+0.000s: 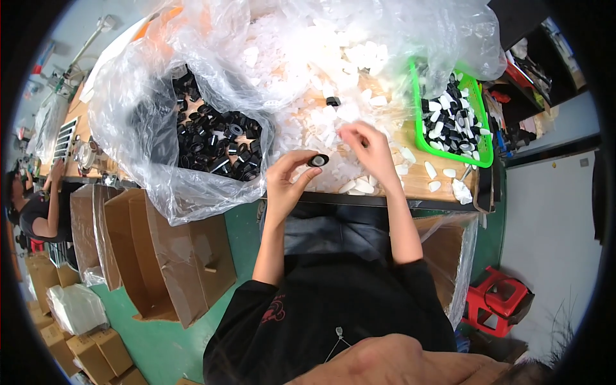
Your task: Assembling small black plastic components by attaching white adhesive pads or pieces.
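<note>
My left hand (287, 178) pinches a small round black cap (317, 160) with a pale centre between thumb and fingers, just above the table's near edge. To its right, my right hand (371, 149) has its fingers curled together over a pile of small translucent plastic pieces (314, 125). Whatever it may hold is too small to make out. Several white oval pieces (364, 186) lie below the right hand. Beyond the hands sits a loose black cap (332, 101). A clear plastic bag (221, 199) full of black caps (215, 138) lies open left of my left hand.
At the right, a green basket (486, 106) holds mixed black and white pieces. More clear plastic (443, 29) covers the back. Below the table stand cardboard boxes (186, 256) and a red stool (497, 301). Another person (48, 215) works at the far left.
</note>
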Demonstrator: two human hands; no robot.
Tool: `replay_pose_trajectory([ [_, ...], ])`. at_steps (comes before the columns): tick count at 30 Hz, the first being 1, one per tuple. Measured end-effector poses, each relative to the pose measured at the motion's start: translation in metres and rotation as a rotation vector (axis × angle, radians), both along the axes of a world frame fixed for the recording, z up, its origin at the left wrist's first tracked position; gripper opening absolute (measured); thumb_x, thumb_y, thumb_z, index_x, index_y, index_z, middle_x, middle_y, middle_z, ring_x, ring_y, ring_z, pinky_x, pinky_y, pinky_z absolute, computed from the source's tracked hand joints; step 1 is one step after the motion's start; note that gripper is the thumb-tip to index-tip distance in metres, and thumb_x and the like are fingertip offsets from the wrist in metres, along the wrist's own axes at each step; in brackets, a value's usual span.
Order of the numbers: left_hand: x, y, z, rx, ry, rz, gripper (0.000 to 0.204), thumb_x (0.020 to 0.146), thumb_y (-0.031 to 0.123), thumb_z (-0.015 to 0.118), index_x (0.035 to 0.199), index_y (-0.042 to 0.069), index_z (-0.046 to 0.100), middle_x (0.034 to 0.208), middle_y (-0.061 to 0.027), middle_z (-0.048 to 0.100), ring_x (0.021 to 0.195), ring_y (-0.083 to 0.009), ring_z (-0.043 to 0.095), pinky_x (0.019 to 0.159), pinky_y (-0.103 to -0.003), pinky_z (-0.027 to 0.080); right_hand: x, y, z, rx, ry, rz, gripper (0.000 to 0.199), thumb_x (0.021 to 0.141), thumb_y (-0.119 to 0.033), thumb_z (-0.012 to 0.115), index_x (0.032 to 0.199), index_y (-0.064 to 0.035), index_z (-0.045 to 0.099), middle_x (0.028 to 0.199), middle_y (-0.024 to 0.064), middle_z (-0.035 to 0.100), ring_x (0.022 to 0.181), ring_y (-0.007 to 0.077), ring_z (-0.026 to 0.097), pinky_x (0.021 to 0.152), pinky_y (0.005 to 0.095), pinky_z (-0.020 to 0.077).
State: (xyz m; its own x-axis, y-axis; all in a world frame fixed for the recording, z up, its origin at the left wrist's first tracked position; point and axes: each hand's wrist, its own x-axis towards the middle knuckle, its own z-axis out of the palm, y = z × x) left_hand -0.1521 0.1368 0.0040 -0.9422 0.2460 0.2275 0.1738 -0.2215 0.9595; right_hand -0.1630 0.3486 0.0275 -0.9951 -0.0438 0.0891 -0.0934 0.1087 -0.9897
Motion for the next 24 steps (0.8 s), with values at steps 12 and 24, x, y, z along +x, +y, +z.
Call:
replay_pose_trajectory([
  [12, -0.005, -0.003, 0.011, -0.316, 0.369, 0.252, 0.028, 0.078, -0.002, 0.074, 0.105, -0.002, 0.068, 0.103, -0.0124, 0.071, 0.096, -0.024, 0.066, 0.088, -0.032, 0.049, -0.033, -0.022, -0.001, 0.433, 0.401, -0.177, 0.01, 0.091, -0.002, 0.061, 0.097, -0.0032, 0.069, 0.098, 0.0083, 0.061, 0.078, 0.0258, 0.063, 0.069, 0.0312, 0.0513],
  [24, -0.003, 0.0, 0.016, -0.248, 0.327, 0.185, 0.029, 0.079, -0.006, 0.072, 0.107, -0.005, 0.065, 0.104, -0.0134, 0.069, 0.098, -0.0221, 0.064, 0.09, -0.032, 0.048, 0.024, -0.024, 0.035, 0.266, 0.598, -0.094, 0.009, 0.087, 0.005, 0.065, 0.094, -0.0014, 0.065, 0.094, 0.0097, 0.065, 0.074, 0.0174, 0.06, 0.067, 0.0274, 0.0489],
])
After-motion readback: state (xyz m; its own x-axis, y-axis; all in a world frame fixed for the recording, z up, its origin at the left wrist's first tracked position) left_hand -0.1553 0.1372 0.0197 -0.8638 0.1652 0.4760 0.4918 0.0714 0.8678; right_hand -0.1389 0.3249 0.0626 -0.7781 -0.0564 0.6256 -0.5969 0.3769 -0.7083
